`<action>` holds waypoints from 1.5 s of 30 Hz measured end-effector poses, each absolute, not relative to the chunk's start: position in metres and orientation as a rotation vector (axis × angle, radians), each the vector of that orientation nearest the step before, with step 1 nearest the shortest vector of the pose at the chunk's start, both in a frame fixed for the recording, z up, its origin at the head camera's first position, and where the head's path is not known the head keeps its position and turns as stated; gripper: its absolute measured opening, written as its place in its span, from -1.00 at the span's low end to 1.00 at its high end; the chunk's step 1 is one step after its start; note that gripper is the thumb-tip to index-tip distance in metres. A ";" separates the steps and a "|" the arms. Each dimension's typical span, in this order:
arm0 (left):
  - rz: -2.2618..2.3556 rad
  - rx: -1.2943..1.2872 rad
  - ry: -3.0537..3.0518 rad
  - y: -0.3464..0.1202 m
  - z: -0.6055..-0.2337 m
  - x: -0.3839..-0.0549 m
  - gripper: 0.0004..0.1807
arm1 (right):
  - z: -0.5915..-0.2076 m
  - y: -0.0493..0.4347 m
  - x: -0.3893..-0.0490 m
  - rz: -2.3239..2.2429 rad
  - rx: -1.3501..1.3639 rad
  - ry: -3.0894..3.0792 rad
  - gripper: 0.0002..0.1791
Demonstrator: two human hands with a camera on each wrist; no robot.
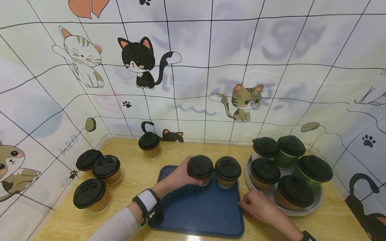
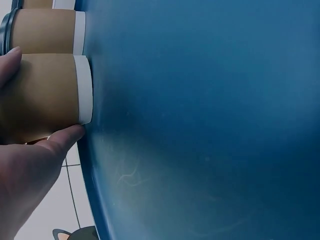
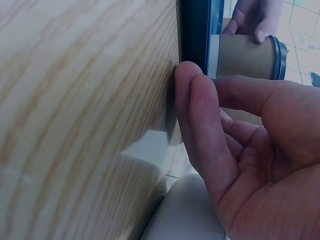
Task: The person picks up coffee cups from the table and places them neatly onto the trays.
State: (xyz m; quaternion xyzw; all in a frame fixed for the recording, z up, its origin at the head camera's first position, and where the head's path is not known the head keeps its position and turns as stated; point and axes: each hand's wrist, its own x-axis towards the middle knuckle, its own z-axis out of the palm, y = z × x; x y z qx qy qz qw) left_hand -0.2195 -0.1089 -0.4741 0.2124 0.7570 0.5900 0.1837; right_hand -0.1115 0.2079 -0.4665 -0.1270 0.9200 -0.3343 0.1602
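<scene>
My left hand [image 1: 181, 175] grips a brown paper cup with a black lid [image 1: 200, 167] at the back of the blue tray [image 1: 199, 211]. In the left wrist view, thumb and fingers lie on either side of this cup [image 2: 47, 95], its white base band close to the tray surface. A second lidded brown cup [image 1: 228, 171] stands just right of it, near the tray's back right corner. At the tray's right side, my right hand [image 1: 257, 206] pinches the rim with bent fingers. The right wrist view shows its fingertips [image 3: 187, 70] low against the wooden table by the tray edge [image 3: 195, 35].
A round pale tray [image 1: 294, 213] on the right bears several black-lidded cups, some green [image 1: 286, 160], some brown [image 1: 265, 175]. Three lidded brown cups [image 1: 101, 202] stand at the left, and another [image 1: 149, 145] by the back wall. Cat-printed sheeting [image 1: 193, 77] borders the wooden table.
</scene>
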 end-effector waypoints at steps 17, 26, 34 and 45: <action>1.643 0.580 2.125 -0.109 -0.475 -0.217 -0.02 | -0.467 0.205 -0.114 -0.941 -0.395 2.641 -0.62; 1.587 0.562 2.136 -0.155 -0.450 -0.213 -0.05 | -0.468 0.203 -0.113 -0.942 -0.380 2.630 -0.62; 2.247 -0.138 2.465 -0.195 -0.445 -0.214 -0.59 | -0.468 0.205 -0.112 -0.937 -0.338 2.616 -0.63; 1.976 -0.363 2.610 -0.230 -0.470 -0.258 0.37 | -0.468 0.206 -0.113 -0.961 -0.369 2.614 -0.62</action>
